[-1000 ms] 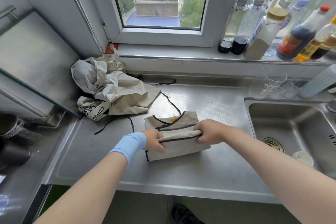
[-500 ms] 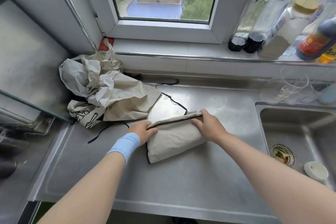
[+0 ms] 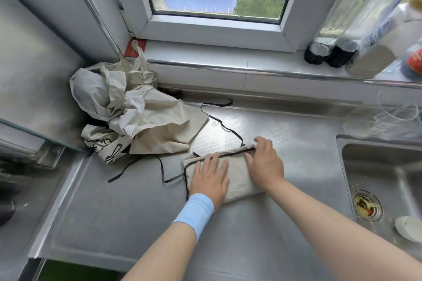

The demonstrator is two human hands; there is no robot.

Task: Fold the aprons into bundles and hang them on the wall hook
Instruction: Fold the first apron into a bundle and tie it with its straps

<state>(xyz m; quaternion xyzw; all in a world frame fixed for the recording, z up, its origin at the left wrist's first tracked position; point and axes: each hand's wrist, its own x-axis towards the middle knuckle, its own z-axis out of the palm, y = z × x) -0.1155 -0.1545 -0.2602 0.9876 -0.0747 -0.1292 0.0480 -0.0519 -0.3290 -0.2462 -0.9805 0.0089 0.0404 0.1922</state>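
A beige apron with black trim lies folded into a small flat bundle (image 3: 237, 172) on the steel counter (image 3: 137, 219). My left hand (image 3: 211, 178), with a light blue wristband, presses flat on the bundle's left half, fingers straight. My right hand (image 3: 265, 162) rests on its right end, fingertips at the far trimmed edge. Black ties (image 3: 219, 121) trail from the bundle toward the back. A heap of crumpled beige aprons (image 3: 132, 116) sits in the back left corner. No wall hook is in view.
A sink (image 3: 388, 178) with a drain strainer (image 3: 366, 205) and a small white cup (image 3: 408, 228) lies at the right. Bottles (image 3: 342, 29) line the windowsill, clear glasses (image 3: 388, 121) stand behind the sink. A glass-edged ledge (image 3: 34, 130) juts out at the left.
The bundle's near fold was rolled over to the far edge. Both hands let go of the fold and now lie flat on top of the bundle.
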